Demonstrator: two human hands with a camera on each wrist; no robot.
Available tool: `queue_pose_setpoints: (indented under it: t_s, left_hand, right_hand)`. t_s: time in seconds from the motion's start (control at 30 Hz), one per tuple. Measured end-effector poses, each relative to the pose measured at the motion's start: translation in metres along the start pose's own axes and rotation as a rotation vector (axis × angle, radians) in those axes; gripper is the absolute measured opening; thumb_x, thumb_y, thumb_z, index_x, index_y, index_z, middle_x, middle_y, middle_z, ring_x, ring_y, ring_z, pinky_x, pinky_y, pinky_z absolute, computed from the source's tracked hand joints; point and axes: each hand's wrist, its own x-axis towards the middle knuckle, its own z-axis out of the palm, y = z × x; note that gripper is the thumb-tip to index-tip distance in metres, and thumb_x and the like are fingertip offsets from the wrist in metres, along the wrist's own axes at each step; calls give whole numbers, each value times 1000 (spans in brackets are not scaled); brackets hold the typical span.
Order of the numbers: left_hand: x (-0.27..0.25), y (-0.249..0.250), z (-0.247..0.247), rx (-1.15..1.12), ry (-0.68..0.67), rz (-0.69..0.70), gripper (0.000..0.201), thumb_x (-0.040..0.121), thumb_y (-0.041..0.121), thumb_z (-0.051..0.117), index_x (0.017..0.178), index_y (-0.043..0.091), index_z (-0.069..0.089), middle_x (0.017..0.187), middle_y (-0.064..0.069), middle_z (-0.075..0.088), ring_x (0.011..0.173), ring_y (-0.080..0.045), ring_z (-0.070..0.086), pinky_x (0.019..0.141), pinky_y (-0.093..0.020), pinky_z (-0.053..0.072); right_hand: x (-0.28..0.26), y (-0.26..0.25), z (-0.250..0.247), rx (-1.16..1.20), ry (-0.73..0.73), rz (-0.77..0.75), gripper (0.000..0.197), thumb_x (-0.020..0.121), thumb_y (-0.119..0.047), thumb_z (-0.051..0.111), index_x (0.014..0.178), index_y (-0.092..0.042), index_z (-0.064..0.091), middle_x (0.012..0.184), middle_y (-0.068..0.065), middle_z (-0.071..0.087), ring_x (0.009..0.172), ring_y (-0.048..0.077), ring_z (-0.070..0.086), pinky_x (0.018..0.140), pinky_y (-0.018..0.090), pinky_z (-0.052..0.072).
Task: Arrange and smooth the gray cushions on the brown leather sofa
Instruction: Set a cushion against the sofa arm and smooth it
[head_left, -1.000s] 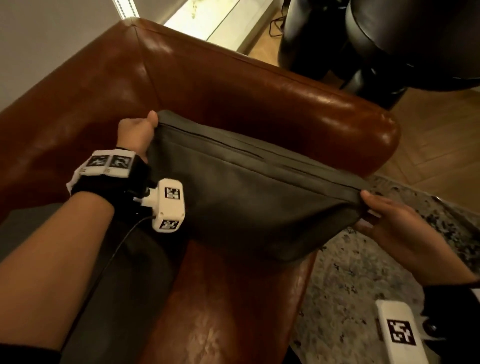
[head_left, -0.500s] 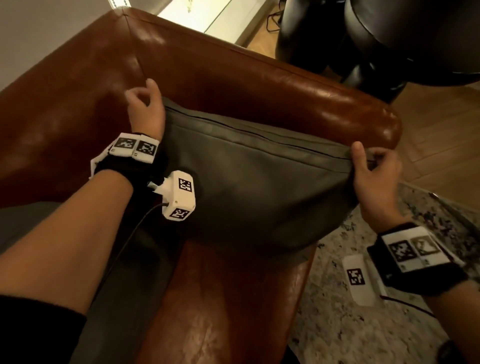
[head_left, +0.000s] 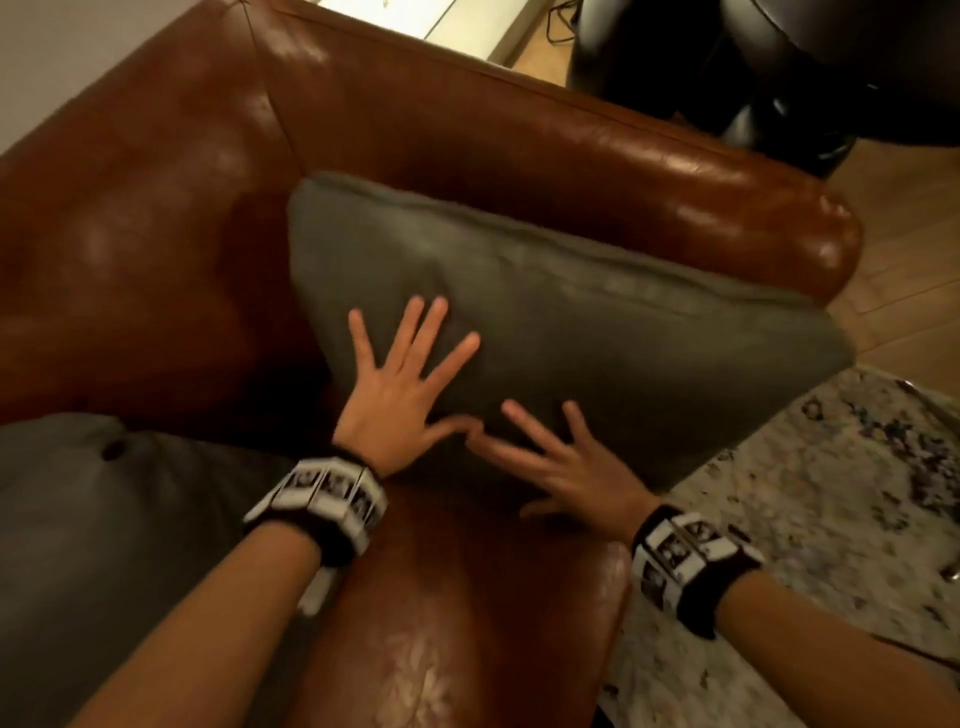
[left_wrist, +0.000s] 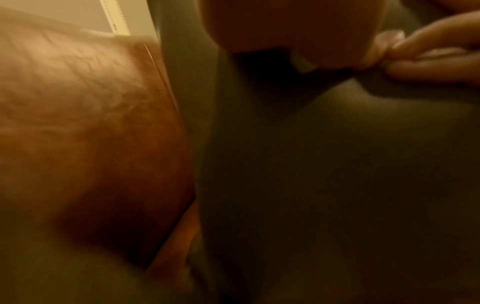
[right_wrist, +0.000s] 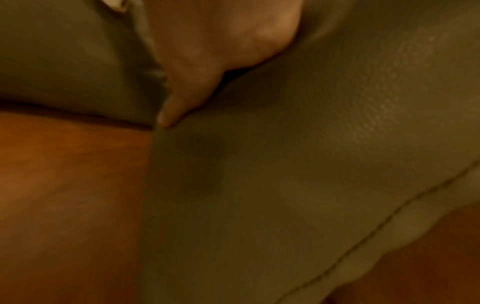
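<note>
Both hands are now lying flat on the dark gray square fabric cushion (head_left: 545, 332) instead of pinching its two top corners as they were half a second ago: left hand (head_left: 400, 395) spread wide at 9 o'clock of the cushion face, right hand (head_left: 566, 462) spread at 6 o'clock, thumbs nearly touching. The cushion is leaning against the arm of the glossy brown leather sofa (head_left: 519, 140), its 3 o'clock corner overhanging the seat edge. Reading this as placement finishing and smoothing starting (wrist views blurry). A second gray cushion (head_left: 104, 519) is sitting at 8 o'clock, untouched.
</note>
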Motion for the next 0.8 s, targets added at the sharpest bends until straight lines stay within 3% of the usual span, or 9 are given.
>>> queue_pose_setpoints:
  t_s: [0.1, 0.17, 0.33, 0.43, 0.5, 0.6, 0.67, 0.73, 0.8]
  left_hand:
    - [34, -11, -6, -1, -72, 15, 91, 80, 70, 31, 148, 30, -13, 155, -11, -6, 141, -24, -29, 105, -65, -15]
    - [30, -9, -6, 8, -79, 7, 90, 82, 70, 29, 147, 30, -17, 155, -11, -6, 142, -24, -27, 105, -66, -14]
    - [19, -3, -16, -56, -84, -4, 80, 88, 68, 28, 148, 33, -12, 156, -11, 1, 146, -23, -17, 108, -66, -9]
    - [24, 4, -38, -154, -34, -34, 60, 95, 59, 21, 149, 38, 3, 158, -9, 9, 147, -25, -2, 107, -69, -8]
    - [48, 12, -50, -155, -39, -21, 56, 98, 46, 21, 150, 28, 12, 158, -7, 15, 147, -24, 6, 108, -70, -2]
    - [92, 23, -55, -181, -155, 16, 58, 96, 38, 18, 149, 15, 22, 156, -4, 25, 146, -20, 18, 114, -63, 9]
    - [106, 16, -52, -189, -232, 17, 55, 96, 42, 17, 147, 26, 28, 155, 2, 30, 145, -19, 22, 113, -64, 8]
    - [103, -11, -50, -155, -254, -146, 53, 95, 49, 12, 144, 40, 30, 154, 7, 30, 145, -18, 21, 109, -67, -1]
    - [96, -48, -51, -92, -322, -397, 54, 95, 50, 7, 144, 41, 28, 157, 5, 23, 147, -19, 11, 109, -68, -6]
  right_hand:
    - [12, 19, -5, -67, -10, 22, 116, 64, -78, 58, 152, -21, 7, 157, -6, 8, 145, 32, -19, 111, 63, -15]
    - [10, 19, -4, -81, -27, 20, 117, 65, -79, 55, 153, -22, 3, 158, -7, 7, 145, 32, -19, 109, 63, -18]
    - [1, 10, -3, 29, 89, 1, 104, 74, -75, 52, 153, -24, 6, 160, -4, 4, 147, 27, -14, 112, 60, -15]
    - [-2, 8, -33, 202, 366, 223, 73, 91, -65, 40, 150, -25, 24, 158, -2, 19, 148, 21, 5, 116, 52, -1]
    - [16, 26, -53, 304, 427, 384, 67, 96, -58, 34, 150, -20, 24, 157, 5, 23, 147, 24, 15, 115, 55, 5]
    - [48, 59, -68, 502, 264, 551, 66, 98, -53, 24, 150, -13, 22, 157, 9, 24, 146, 27, 19, 116, 58, 10]
    - [46, 74, -63, 582, 139, 659, 65, 97, -53, 21, 150, -15, 27, 155, 5, 31, 145, 27, 22, 118, 52, 11]
    - [19, 83, -51, 599, 70, 732, 64, 97, -52, 18, 148, -16, 32, 153, 4, 35, 145, 27, 23, 120, 43, 7]
    - [-20, 89, -46, 512, 4, 835, 64, 97, -52, 18, 146, -15, 35, 151, 6, 38, 144, 30, 25, 118, 46, 4]
